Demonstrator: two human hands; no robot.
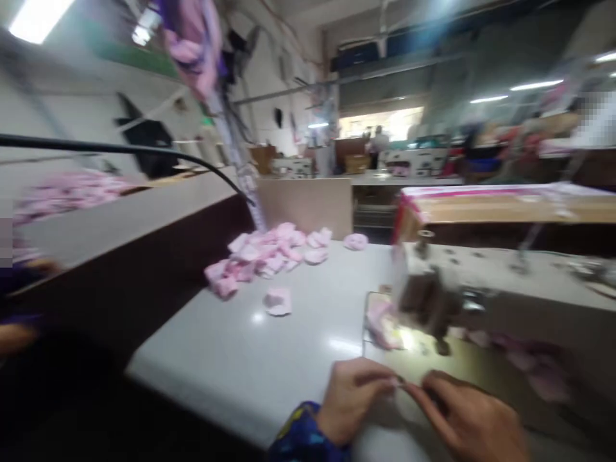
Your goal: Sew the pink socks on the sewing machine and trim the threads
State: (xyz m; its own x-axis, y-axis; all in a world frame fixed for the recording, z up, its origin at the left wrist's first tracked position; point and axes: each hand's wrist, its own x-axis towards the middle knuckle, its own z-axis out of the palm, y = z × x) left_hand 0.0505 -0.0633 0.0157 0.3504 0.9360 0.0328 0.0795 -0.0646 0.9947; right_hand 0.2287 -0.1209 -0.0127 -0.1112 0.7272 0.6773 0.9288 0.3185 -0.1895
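My left hand (353, 394) is closed in a pinch at the front of the white table (231, 359). Facing it, my right hand (469, 414) has thumb and finger pinched close to the left fingertips. Something small and pale shows between them, too blurred to name. Just beyond stands a sewing machine (481, 269) with its lamp lit near the needle area. A pink fabric piece (382, 321) lies left of that area. Farther back sits a heap of pink fabric pieces (269, 250), with a single pink piece (278, 300) in front of it.
A dark partition (144, 256) edges the table's left side, with another pink heap (72, 192) beyond it. At far left, a co-worker's hand (17, 337) shows. A cardboard box (505, 205) stands behind the machine. Pink cloth (539, 369) lies under the machine arm.
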